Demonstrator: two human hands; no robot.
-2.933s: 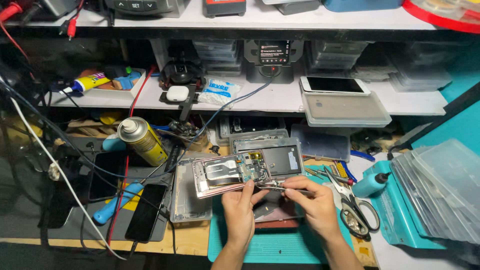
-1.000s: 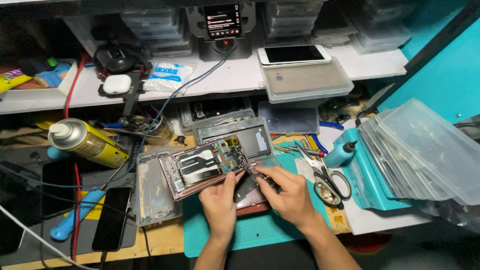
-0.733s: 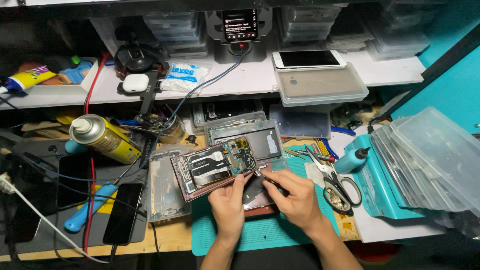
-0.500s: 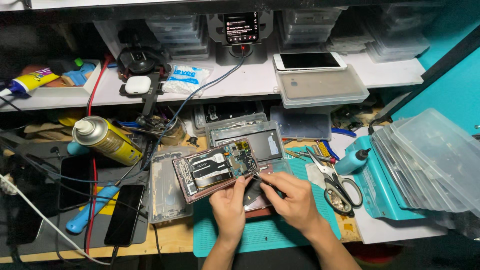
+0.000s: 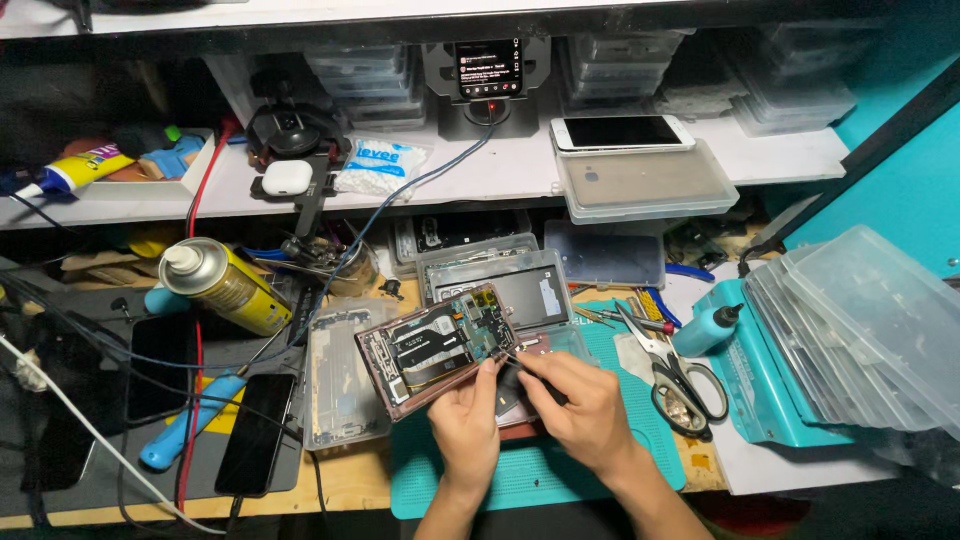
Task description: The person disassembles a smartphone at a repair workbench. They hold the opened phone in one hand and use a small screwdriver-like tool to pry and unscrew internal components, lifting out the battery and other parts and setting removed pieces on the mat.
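My left hand (image 5: 467,425) holds an opened smartphone (image 5: 437,349) by its lower edge, tilted, with the circuit board and internals facing up. My right hand (image 5: 578,405) grips a thin metal tool, likely tweezers (image 5: 512,357), whose tip touches the phone's right side near the board. Both hands hover over a teal work mat (image 5: 560,466). A dark phone part lies under my right hand, mostly hidden.
A yellow spray can (image 5: 220,284), blue-handled tool (image 5: 190,421) and black phone (image 5: 256,433) lie left. Scissors (image 5: 676,375), a teal bottle (image 5: 706,329) and stacked clear lids (image 5: 862,329) sit right. Clear trays (image 5: 505,282) and a shelf with a white phone (image 5: 620,132) lie behind.
The view has shifted a little. My hands stay on the opened phone and the tool tip remains at its right side.
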